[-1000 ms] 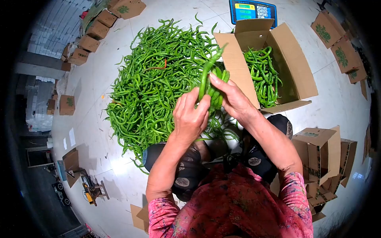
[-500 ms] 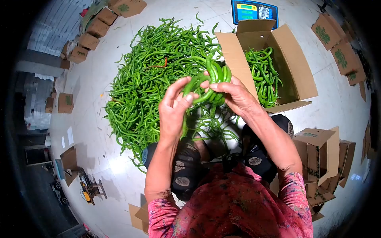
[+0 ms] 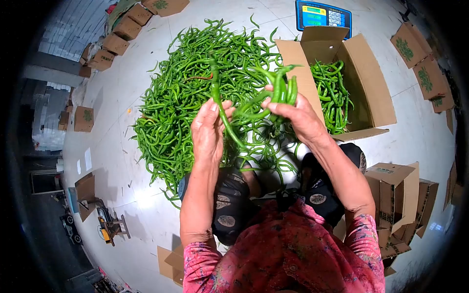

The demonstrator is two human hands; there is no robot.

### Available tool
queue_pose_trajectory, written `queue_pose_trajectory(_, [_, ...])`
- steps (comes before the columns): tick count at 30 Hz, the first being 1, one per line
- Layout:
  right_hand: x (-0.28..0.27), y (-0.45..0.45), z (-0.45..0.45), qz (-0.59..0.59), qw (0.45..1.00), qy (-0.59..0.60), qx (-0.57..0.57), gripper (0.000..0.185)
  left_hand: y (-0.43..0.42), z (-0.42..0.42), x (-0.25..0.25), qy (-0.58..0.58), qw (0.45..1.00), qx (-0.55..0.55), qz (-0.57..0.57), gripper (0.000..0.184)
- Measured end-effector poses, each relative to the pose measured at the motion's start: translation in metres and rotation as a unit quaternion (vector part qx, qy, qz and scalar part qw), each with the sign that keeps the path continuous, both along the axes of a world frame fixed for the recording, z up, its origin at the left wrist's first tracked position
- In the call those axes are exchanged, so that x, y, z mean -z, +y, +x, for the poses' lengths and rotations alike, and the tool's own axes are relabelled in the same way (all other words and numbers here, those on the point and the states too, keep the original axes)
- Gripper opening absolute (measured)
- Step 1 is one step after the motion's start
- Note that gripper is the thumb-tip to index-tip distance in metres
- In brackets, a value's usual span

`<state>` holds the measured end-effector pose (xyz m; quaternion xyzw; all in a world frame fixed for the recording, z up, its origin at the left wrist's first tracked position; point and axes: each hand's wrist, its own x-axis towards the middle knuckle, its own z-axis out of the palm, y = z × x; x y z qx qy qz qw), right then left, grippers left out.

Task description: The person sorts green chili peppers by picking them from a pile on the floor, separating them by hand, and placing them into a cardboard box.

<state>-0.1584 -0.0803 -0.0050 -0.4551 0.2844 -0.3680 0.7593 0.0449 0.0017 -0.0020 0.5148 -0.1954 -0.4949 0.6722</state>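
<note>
My left hand (image 3: 209,128) pinches one long green chili pepper (image 3: 216,90) between thumb and fingers, the pepper standing nearly upright. In my right hand (image 3: 299,116) is a bunch of several green chili peppers (image 3: 281,90), their ends sticking up past the fingers; part of the bunch is blurred. Both hands are over the near right side of a big heap of green chili peppers (image 3: 171,117) on the floor. Right of my right hand stands an open cardboard box (image 3: 364,73) with more green peppers (image 3: 332,95) inside.
A blue scale with a lit display (image 3: 322,15) is behind the box. Nested empty cartons (image 3: 398,195) stand at the right by my knee. More cartons (image 3: 115,44) line the far left, and others (image 3: 425,73) the far right. A reddish pepper (image 3: 199,78) lies on the heap.
My left hand has drawn back from the bunch with a single pepper, which now points upward. My right hand keeps the bunch, shifted slightly right. The whole view has shifted a little.
</note>
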Motion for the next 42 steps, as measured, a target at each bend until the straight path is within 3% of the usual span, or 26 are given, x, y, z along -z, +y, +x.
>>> queue_pose_trajectory(10, [0.007,-0.005,-0.005,0.018,1.0,-0.023,-0.002,0.055,0.001,0.0,0.0,0.076,0.993,0.068,-0.054,0.032])
queue_pose_trajectory(13, [0.007,-0.008,-0.007,0.002,1.0,-0.016,0.006,0.055,0.001,-0.002,-0.002,0.007,0.997,-0.018,-0.068,0.029])
queue_pose_trajectory(17, [-0.001,-0.007,-0.007,0.05,0.996,-0.073,-0.016,0.052,0.003,0.01,0.001,0.03,0.991,-0.009,-0.133,0.029])
queue_pose_trajectory(20, [-0.001,-0.004,-0.007,0.103,0.983,-0.141,-0.049,0.048,0.004,0.004,-0.008,-0.037,0.991,-0.005,-0.126,0.046])
queue_pose_trajectory(24, [0.009,-0.001,-0.005,0.147,0.961,-0.21,-0.107,0.041,0.001,-0.021,-0.031,-0.124,0.979,0.129,-0.103,0.08])
queue_pose_trajectory(27, [0.007,0.001,-0.005,0.186,0.948,-0.219,-0.138,0.039,0.004,-0.028,-0.024,-0.143,0.964,0.219,-0.036,0.059])
queue_pose_trajectory(28, [0.003,0.0,-0.006,0.181,0.946,-0.222,-0.151,0.038,0.004,-0.03,-0.021,-0.165,0.967,0.192,-0.033,0.049])
queue_pose_trajectory(31, [-0.003,-0.002,-0.004,0.163,0.975,-0.125,-0.08,0.039,-0.001,-0.014,-0.009,-0.085,0.985,0.142,-0.037,0.05])
queue_pose_trajectory(32, [0.012,-0.007,-0.004,0.165,0.968,-0.171,-0.082,0.031,-0.001,-0.006,-0.005,-0.011,0.988,0.144,-0.047,0.048])
queue_pose_trajectory(35, [0.008,-0.006,-0.007,0.172,0.983,-0.06,-0.018,0.034,-0.001,-0.001,-0.005,0.091,0.986,0.119,-0.079,0.044])
queue_pose_trajectory(42, [0.014,0.001,-0.007,0.132,0.99,-0.048,0.016,0.029,-0.002,-0.006,-0.002,0.074,0.992,0.055,-0.089,0.032])
